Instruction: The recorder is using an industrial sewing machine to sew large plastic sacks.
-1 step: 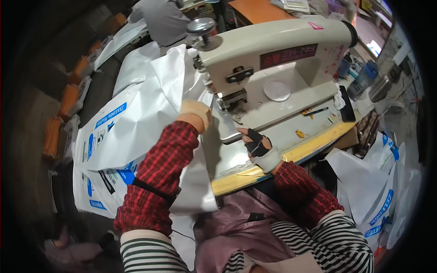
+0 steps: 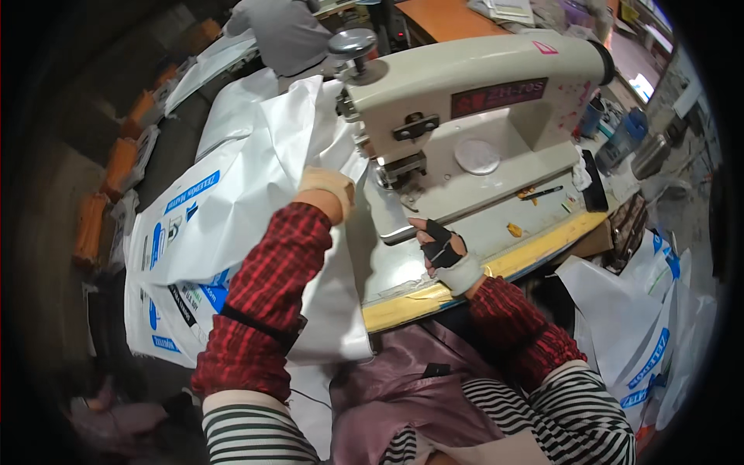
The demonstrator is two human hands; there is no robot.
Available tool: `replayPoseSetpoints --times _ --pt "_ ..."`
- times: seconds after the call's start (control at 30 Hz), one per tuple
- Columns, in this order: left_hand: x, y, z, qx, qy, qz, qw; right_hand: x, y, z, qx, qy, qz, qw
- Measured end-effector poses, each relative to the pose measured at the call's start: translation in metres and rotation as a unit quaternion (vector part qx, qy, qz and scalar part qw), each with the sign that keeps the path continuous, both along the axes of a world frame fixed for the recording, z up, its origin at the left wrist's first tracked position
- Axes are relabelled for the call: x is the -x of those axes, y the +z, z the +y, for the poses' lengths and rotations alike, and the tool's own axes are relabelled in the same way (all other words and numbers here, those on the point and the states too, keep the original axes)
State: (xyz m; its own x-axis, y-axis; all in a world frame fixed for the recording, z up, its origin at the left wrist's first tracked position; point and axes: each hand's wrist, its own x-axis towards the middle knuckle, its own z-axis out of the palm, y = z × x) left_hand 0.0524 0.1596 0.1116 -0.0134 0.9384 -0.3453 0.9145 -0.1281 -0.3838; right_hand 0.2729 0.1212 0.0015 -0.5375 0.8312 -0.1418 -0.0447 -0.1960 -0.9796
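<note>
My left hand (image 2: 328, 191), in a pale beige covering, is closed on a large white sack (image 2: 267, 186) with blue print, at the left of an off-white sewing machine (image 2: 496, 85). Its fingertips are hidden beneath the hand and the fabric. Beside the machine's needle end, the sack stands up in a fold. My right hand (image 2: 447, 252) wears a black fingerless wrap with a whitish wrist band. It rests by the front corner of the machine bed, fingers apart, with nothing visible in it. The sack hangs over the table's front edge towards my lap.
Yellow edging (image 2: 496, 267) runs along the table front. A pen (image 2: 542, 192), yellowish scraps and a dark phone-like object (image 2: 594, 182) lie right of the machine. More white sacks (image 2: 620, 310) are heaped at the lower right. Another person in grey (image 2: 283, 35) sits farther back.
The view has shifted slightly. My left hand is a little farther left of the machine; my right hand stays in about the same place by the machine bed.
</note>
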Motion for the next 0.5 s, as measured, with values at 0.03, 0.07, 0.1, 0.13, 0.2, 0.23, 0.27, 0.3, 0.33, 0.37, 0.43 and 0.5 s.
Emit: replayPoseSetpoints --times 0.03,0.07,0.1,0.13,0.2,0.23,0.27,0.3,0.33,0.37,0.43,0.5 --pt "0.002 0.016 -0.009 -0.015 -0.003 -0.009 1.000 0.000 -0.003 0.003 -0.011 0.003 -0.013 1.000" --pt "0.005 0.034 -0.020 -0.012 -0.010 0.002 1.000 0.001 -0.004 0.006 -0.024 0.007 -0.026 0.999" --pt "0.000 0.059 -0.033 -0.011 -0.020 0.012 1.000 0.003 -0.002 0.011 -0.125 -0.018 -0.055 0.991" --pt "0.007 0.074 -0.050 -0.078 -0.076 -0.003 0.994 0.008 0.002 0.017 -0.225 -0.041 -0.078 0.970" --pt "0.011 0.109 -0.086 -0.184 -0.140 -0.045 0.972 0.022 0.054 0.022 -0.365 -0.073 -0.068 0.926" --pt "0.007 0.142 -0.116 -0.215 -0.144 -0.042 0.965 0.035 0.084 0.020 -0.405 -0.052 -0.009 0.913" --pt "0.011 0.153 -0.135 -0.220 -0.126 -0.034 0.967 0.045 0.123 0.018 -0.546 -0.046 -0.065 0.834" --pt "0.015 0.160 -0.150 -0.294 -0.163 -0.082 0.938 0.060 0.150 0.014 -0.593 -0.038 -0.022 0.804" --pt "0.014 0.167 -0.162 -0.365 -0.207 -0.130 0.898 0.070 0.168 0.013 -0.637 -0.036 0.016 0.770" --pt "0.009 0.173 -0.178 -0.410 -0.197 -0.145 0.879 0.079 0.174 0.017 -0.656 0.023 0.018 0.754" --pt "0.014 0.135 -0.205 -0.567 -0.125 -0.192 0.791 0.090 0.175 0.021 -0.564 0.204 -0.042 0.799" --pt "0.031 0.045 -0.257 -0.602 0.081 -0.485 0.629 0.078 0.189 0.014 -0.420 0.293 -0.020 0.859"
